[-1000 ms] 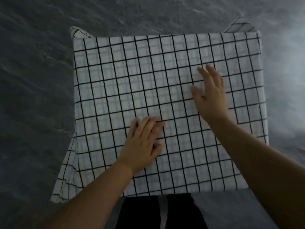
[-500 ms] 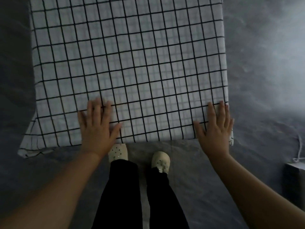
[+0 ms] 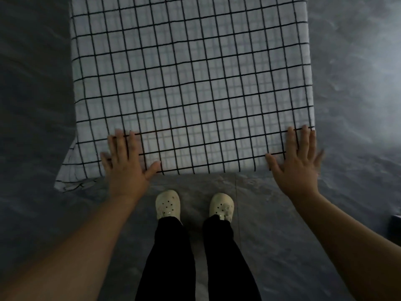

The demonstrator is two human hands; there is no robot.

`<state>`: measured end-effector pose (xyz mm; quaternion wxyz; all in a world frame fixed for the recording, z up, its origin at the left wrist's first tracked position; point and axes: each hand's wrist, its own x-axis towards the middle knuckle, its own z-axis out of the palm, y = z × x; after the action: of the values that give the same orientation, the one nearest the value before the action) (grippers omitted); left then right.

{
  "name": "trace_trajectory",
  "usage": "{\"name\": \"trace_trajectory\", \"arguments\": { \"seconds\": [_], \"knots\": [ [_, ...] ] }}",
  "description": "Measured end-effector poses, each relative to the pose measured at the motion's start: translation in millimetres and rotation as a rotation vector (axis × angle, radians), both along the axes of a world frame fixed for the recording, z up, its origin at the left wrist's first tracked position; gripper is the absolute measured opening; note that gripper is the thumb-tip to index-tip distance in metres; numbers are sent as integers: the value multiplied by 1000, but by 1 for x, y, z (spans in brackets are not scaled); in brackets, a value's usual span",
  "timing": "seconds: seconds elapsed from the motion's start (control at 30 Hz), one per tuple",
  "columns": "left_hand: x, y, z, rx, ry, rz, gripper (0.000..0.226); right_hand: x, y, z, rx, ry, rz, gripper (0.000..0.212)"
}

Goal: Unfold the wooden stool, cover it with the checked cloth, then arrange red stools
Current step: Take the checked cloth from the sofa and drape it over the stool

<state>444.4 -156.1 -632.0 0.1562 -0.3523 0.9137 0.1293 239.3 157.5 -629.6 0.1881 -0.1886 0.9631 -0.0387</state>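
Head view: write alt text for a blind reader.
Flat on the near edge of a spread checked cloth lie the left hand, near its left corner, and the right hand, at its right corner. Below, pale clogs and black trousers stand on a grey floor.

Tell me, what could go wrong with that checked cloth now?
The white cloth with black checks hangs lower at its near left corner, so it might slide off that side. The left hand and right hand lie flat on its near edge; a pull could drag it askew. The cream clogs stand close, so a step might catch that corner.
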Motion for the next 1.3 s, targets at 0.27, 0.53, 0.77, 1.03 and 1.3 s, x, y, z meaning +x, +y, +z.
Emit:
{"name": "trace_trajectory", "arguments": {
  "seconds": [0.27,0.53,0.77,1.03,1.3],
  "knots": [
    [64,-56,7,75,-58,79,111,50,-75,2,0,-38,358,91],
    [74,-98,-3,243,158,192,103,86,-142,-14,62,13,432,98],
    [81,-106,-18,325,236,257,105,89,-142,-17,158,76,418,114],
    [78,-108,-11,184,89,113,116,86,-147,-5,211,-28,430,109],
    [27,-68,120,111,21,-144,91,56,-180,108,96,-306,332,80]
  ]
}}
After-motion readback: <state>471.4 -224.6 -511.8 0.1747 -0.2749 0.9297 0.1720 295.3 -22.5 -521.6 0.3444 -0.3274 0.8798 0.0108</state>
